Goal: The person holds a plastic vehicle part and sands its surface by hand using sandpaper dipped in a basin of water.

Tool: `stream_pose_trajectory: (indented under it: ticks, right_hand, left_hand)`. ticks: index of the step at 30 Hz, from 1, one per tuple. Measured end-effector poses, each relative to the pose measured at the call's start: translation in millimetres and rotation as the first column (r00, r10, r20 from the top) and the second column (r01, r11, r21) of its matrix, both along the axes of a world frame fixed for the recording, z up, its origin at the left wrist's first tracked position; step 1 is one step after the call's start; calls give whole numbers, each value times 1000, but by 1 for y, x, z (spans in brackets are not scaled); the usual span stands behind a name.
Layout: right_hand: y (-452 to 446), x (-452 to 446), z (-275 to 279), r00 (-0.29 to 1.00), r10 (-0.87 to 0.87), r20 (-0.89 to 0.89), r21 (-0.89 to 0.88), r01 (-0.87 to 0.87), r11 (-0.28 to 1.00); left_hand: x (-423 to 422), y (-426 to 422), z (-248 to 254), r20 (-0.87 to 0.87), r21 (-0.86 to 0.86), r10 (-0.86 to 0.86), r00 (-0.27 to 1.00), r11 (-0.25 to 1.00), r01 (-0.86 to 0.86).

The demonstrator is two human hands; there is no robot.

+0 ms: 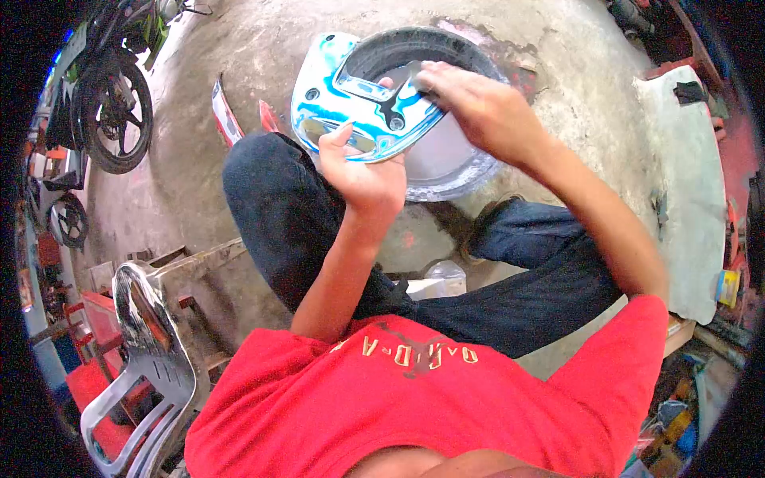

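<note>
A curved panel (351, 111) with white, blue and black patches, several holes and a notch is held over a round basin (486, 64) of cloudy liquid. My left hand (362, 171) grips the panel's lower edge, its thumb on top near an oval slot. At the panel's right edge, my right hand (470, 99) has its fingers bent together against the surface. Whether a small item lies under those fingers cannot be made out.
Red and white pieces (227, 115) lie on the floor left of the panel. A motorcycle wheel (115, 115) stands at the upper left, a grey plastic chair (159, 358) at lower left. A clear container (446, 277) sits between my legs; a pale board (685, 191) is at right.
</note>
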State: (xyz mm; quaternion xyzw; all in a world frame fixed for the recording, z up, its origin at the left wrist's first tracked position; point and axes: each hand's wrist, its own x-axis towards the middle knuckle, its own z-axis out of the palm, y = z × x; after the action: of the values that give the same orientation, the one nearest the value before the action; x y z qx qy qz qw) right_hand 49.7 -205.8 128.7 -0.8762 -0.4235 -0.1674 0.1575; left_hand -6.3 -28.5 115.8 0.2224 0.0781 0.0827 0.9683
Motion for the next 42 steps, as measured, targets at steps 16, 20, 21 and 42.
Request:
stream_pose_trajectory:
  ticks: [16, 20, 21, 42]
  right_hand:
    - [20, -36, 11, 974, 222, 41, 59, -224, 973]
    - [6, -15, 3, 996, -10, 91, 87, 2, 996]
    - [14, -28, 8, 996, 70, 62, 92, -76, 993]
    - [32, -57, 23, 958, 279, 61, 1, -280, 960]
  left_hand:
    - [1, 7, -10, 169, 1, -45, 985, 999, 46]
    - [-4, 3, -2, 122, -50, -23, 992, 998, 30]
    - [-4, 4, -3, 127, -44, -58, 990, 997, 64]
    - [-5, 9, -11, 136, 15, -107, 985, 994, 106]
